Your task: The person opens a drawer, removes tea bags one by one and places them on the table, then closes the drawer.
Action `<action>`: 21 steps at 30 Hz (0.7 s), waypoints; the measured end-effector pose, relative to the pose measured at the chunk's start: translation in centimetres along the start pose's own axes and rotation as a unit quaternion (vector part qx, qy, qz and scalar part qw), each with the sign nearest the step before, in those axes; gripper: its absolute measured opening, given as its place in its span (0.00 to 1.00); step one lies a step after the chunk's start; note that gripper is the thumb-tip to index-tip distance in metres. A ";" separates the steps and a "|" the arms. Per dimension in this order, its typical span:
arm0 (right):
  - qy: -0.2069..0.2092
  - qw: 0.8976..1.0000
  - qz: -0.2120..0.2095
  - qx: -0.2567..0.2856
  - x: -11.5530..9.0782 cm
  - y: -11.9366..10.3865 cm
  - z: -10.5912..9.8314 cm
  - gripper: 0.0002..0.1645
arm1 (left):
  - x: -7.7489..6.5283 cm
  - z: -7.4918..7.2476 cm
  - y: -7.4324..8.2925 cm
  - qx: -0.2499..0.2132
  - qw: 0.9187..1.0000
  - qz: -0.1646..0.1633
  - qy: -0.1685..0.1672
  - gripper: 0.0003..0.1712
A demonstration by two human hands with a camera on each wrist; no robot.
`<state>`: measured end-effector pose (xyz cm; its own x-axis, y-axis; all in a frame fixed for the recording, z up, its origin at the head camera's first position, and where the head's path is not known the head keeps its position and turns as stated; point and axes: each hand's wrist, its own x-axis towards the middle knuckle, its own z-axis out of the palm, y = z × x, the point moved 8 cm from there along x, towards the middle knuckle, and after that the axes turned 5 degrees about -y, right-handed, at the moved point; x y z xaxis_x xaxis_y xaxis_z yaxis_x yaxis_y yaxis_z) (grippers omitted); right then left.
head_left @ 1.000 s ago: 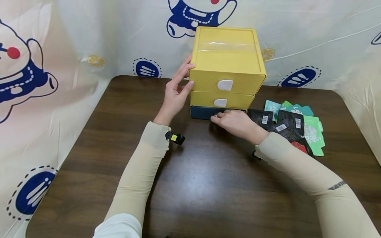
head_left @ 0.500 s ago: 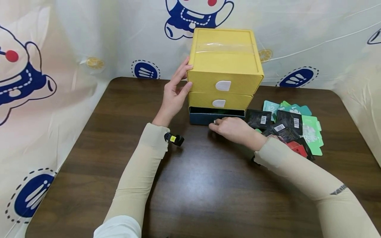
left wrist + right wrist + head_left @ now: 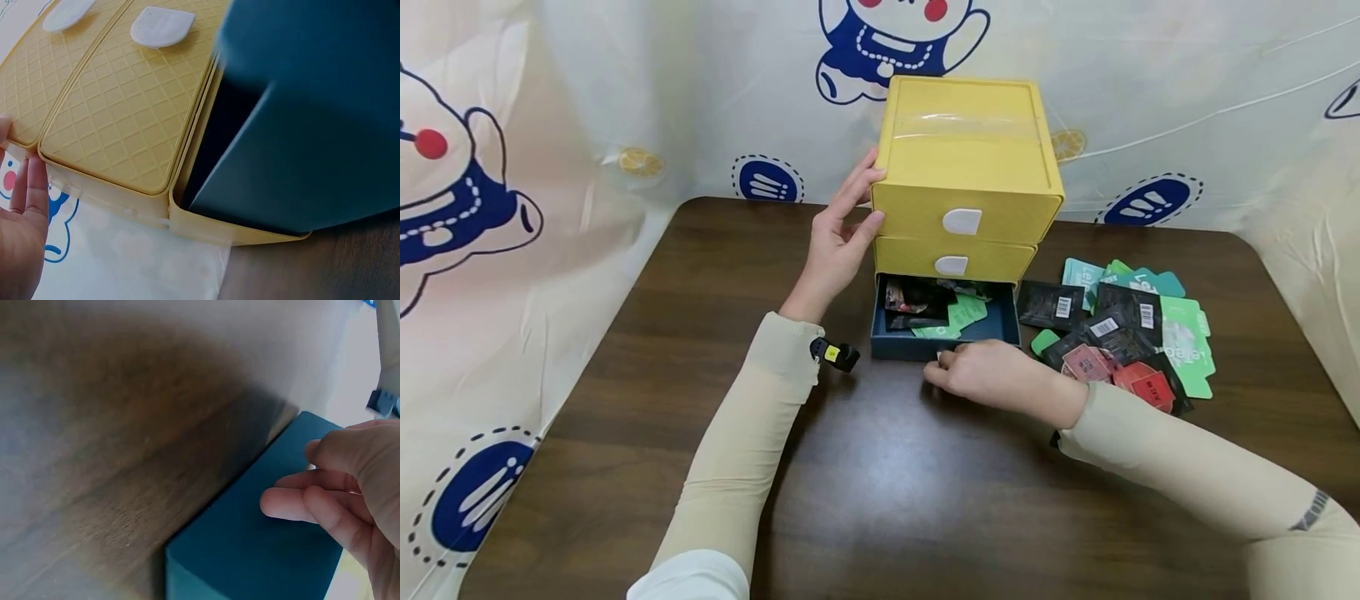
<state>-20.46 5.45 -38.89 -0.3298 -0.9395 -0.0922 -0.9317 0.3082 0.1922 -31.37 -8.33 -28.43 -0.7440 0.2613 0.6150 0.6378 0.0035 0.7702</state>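
A yellow drawer box (image 3: 966, 158) stands at the back of the table, with white tabs on its two upper drawers. Its bottom dark blue drawer (image 3: 898, 348) is pulled well out. Inside lie black packets (image 3: 917, 302) and green cards (image 3: 967, 311). My left hand (image 3: 837, 250) touches the box's left side, its fingers extended along the edge. At the drawer's front, my right hand (image 3: 992, 373) pinches the white pull tab (image 3: 311, 467) between thumb and forefinger; the other fingers are bent by the blue front. Most of the tab is hidden by the fingers.
Right of the box lies a loose pile of black packets (image 3: 1129, 310), green cards (image 3: 1183, 346), teal cards (image 3: 1153, 282) and red pieces (image 3: 1150, 390). A printed curtain (image 3: 715, 92) hangs behind the table. Brown tabletop (image 3: 895, 492) extends in front of the drawer.
The blue drawer has slid out toward me from nearly closed, uncovering its contents. My right hand moved toward me with it. My left hand stays against the box.
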 end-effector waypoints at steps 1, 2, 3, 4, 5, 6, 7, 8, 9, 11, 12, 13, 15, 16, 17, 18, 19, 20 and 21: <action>-0.006 1.000 -0.004 -0.001 0.0 -0.4 -0.1 0.04 | 0.0 0.0 0.0 0.000 1.000 0.000 0.000 0.22; -0.010 1.000 -0.007 -0.004 -0.1 -0.7 -0.1 0.03 | 0.0 0.0 0.0 -0.002 1.000 -0.003 0.000 0.22; -0.012 1.000 -0.010 -0.008 -0.2 -1.0 -0.2 0.03 | 0.0 0.0 0.0 -0.004 1.000 -0.004 0.001 0.21; -0.011 1.000 -0.013 -0.012 -0.2 -1.4 -0.3 0.04 | 0.0 0.1 0.0 -0.006 1.000 -0.007 0.001 0.21; -0.010 1.000 -0.016 -0.019 -0.3 -1.7 -0.3 0.05 | 0.1 0.1 0.0 -0.006 1.000 -0.007 0.001 0.21; -0.006 0.999 -0.019 -0.024 -0.3 -2.0 -0.4 0.06 | 0.1 0.1 0.0 -0.006 1.000 -0.006 0.001 0.21; -0.002 0.999 -0.022 -0.029 -0.4 -2.4 -0.6 0.07 | 0.1 0.1 0.0 -0.007 1.000 -0.006 0.002 0.21; 0.001 0.999 -0.025 -0.031 -0.4 -2.8 -0.7 0.08 | 0.1 0.0 0.0 -0.007 1.000 -0.007 0.002 0.21; 0.002 0.999 -0.027 -0.030 -0.4 -3.1 -0.8 0.09 | 0.1 0.0 0.1 -0.007 1.000 -0.006 0.003 0.21; -0.002 0.999 -0.031 -0.025 -0.5 -3.9 -0.9 0.09 | 0.1 0.0 0.1 -0.006 1.000 -0.007 0.005 0.21; -0.004 0.999 -0.032 -0.021 -0.5 -4.2 -0.9 0.09 | 0.1 0.0 0.0 -0.006 1.000 -0.008 0.005 0.21; -0.007 0.999 -0.033 -0.018 -0.6 -4.6 -1.0 0.09 | 0.1 0.0 0.0 -0.006 1.000 -0.008 0.005 0.21; -0.013 0.999 -0.036 -0.016 -0.7 -5.4 -1.0 0.08 | 0.0 0.0 0.0 -0.006 1.000 -0.009 0.005 0.22; -0.013 0.999 -0.037 -0.019 -0.8 -5.7 -1.0 0.07 | 0.0 0.0 0.0 -0.007 1.000 -0.009 0.005 0.22; -0.012 0.999 -0.039 -0.022 -0.8 -6.1 -1.1 0.06 | 0.0 0.1 0.0 -0.007 1.000 -0.009 0.005 0.22; -0.010 0.999 -0.040 -0.026 -0.9 -6.4 -1.2 0.05 | 0.0 0.1 0.0 -0.007 1.000 -0.009 0.005 0.22; -0.011 0.999 -0.042 -0.028 -1.0 -6.7 -1.2 0.04 | 0.0 0.1 0.0 -0.007 1.000 -0.009 0.005 0.22; -0.009 0.999 -0.043 -0.031 -1.0 -6.9 -1.3 0.03 | 0.0 0.1 0.0 -0.007 1.000 -0.008 0.005 0.22; -0.009 0.998 -0.044 -0.034 -1.1 -7.1 -1.3 0.02 | 0.0 0.1 0.0 -0.008 1.000 -0.008 0.005 0.22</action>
<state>-13.25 4.08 -38.85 -0.2509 -0.9595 -0.1284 -0.9449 0.2140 0.2479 -31.38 -8.27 -28.46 -0.7560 0.2523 0.6040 0.6226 -0.0076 0.7825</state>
